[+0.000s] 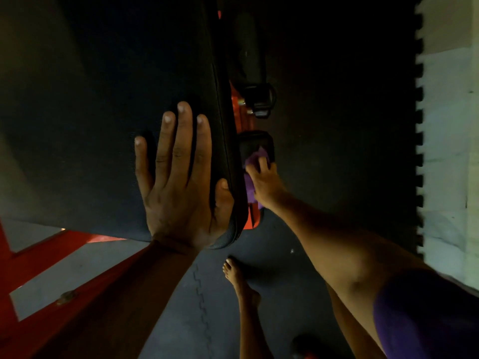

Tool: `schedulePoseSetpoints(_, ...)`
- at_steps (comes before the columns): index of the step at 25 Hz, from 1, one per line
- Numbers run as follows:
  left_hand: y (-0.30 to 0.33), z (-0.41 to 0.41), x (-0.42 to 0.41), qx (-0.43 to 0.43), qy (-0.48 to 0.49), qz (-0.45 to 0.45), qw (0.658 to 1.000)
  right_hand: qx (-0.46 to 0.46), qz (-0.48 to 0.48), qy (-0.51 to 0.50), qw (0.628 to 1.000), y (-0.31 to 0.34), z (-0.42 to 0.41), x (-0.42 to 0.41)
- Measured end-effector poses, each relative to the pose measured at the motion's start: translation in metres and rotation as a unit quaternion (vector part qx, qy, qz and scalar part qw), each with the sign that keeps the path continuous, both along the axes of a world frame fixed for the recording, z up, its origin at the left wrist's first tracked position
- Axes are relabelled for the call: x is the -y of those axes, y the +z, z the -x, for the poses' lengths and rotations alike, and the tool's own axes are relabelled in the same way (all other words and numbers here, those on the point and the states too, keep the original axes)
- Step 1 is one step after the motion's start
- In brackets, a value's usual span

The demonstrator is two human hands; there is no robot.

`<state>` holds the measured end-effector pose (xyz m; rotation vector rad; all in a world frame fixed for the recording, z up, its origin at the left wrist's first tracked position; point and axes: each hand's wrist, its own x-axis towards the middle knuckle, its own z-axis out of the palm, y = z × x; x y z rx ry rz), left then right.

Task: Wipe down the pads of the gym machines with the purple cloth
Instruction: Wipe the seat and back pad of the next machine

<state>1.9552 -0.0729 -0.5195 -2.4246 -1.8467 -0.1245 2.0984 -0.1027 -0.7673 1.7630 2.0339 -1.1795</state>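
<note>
Head view: left hand [178, 182] flat on one large pad [103, 112], right hand [261, 182] fingers grasping one purple cloth [252, 159].

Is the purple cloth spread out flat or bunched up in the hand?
Bunched up. The purple cloth shows only as crumpled folds around the right hand, which grips it against a small black pad.

The person is wearing little that shows — a dark purple short sleeve [425, 314] covering the right upper arm, both forearms going bare, and one foot [234, 274] showing unshod.
</note>
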Motion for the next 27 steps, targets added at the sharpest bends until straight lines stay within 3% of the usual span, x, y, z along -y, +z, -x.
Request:
schedulePoseSetpoints(2, 0.001, 0.000, 0.001, -0.008, 0.002, 0.007, 1.000, 0.011, 0.048, 0.053, 0.997, 0.013, -0.010, 0.049)
schedulePoseSetpoints(5, 0.003, -0.003, -0.001, -0.005, 0.009, 0.012, 1.000, -0.036, 0.098, 0.054, 0.993, 0.015, -0.029, 0.033)
schedulePoseSetpoints(10, 0.002, -0.002, 0.000, 0.000, 0.009, 0.004, 1.000, -0.028, -0.060, -0.045, 0.997, 0.005, -0.026, -0.060)
schedulePoseSetpoints(14, 0.001, -0.003, -0.001, -0.008, 0.003, 0.002, 1.000, 0.006, 0.026, -0.029, 0.999, -0.011, -0.015, -0.029)
schedulePoseSetpoints(17, 0.002, -0.004, -0.001, -0.011, 0.012, -0.005, 1.000, 0.019, 0.102, 0.079, 0.991, 0.004, -0.035, 0.023)
schedulePoseSetpoints(20, 0.004, -0.005, 0.000, -0.011, 0.012, -0.001, 1.000, 0.004, -0.062, 0.182, 0.981, 0.029, -0.024, 0.024)
schedulePoseSetpoints(23, 0.003, -0.007, -0.001, -0.003, 0.013, -0.001, 1.000, -0.016, -0.220, 0.333, 0.917, 0.018, 0.014, -0.037)
schedulePoseSetpoints(25, 0.004, -0.006, 0.001, -0.001, 0.015, -0.006, 1.000, 0.053, -0.180, 0.458, 0.869, 0.012, 0.027, -0.069)
schedulePoseSetpoints(27, 0.002, -0.006, 0.001, -0.004, 0.012, -0.008, 1.000, 0.120, -0.159, 0.496, 0.845, -0.003, 0.027, -0.076)
